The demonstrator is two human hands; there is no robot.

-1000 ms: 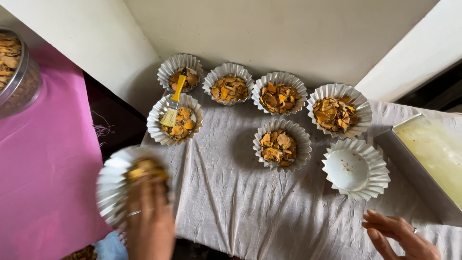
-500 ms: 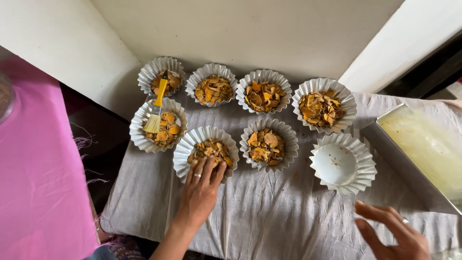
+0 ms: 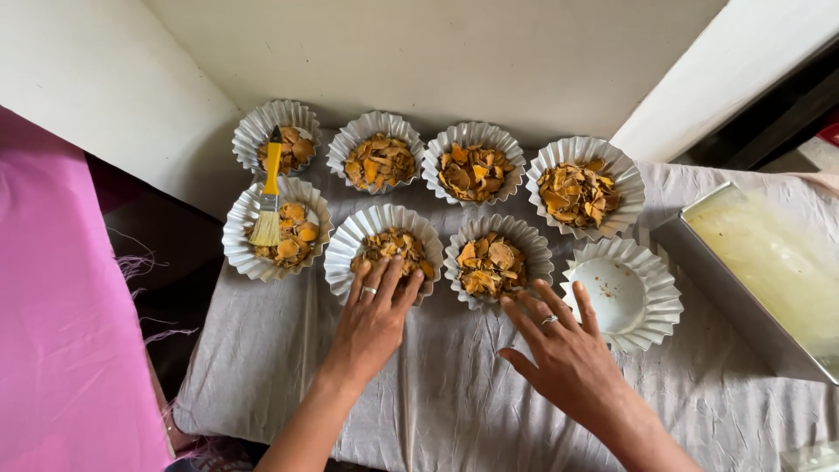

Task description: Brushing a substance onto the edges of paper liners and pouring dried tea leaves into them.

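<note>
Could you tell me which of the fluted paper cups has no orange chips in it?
The front-right cup, beside the right hand; it holds only crumbs, while the other seven are filled.

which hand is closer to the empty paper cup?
Right. The right hand has its fingertips at the near-left rim of the empty paper cup. The left hand rests on a filled cup two places to the left.
</note>
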